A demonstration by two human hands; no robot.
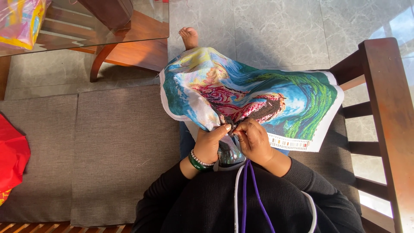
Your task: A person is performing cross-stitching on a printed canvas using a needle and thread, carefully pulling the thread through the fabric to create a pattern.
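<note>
The embroidery canvas (258, 95) swirls with blue, green, yellow and dark pink, white along its border. The bench cushion (108, 146) is plain grey-brown; the bangle (196, 164) green; the cloth (13, 159) at its left edge red.

Two hands (233, 142), one embroidery canvas (258, 95), two bracelets (199, 162).

Grey cushion (108, 151) lies open leftward — wooden armrest (388, 121) blocks the right.
</note>
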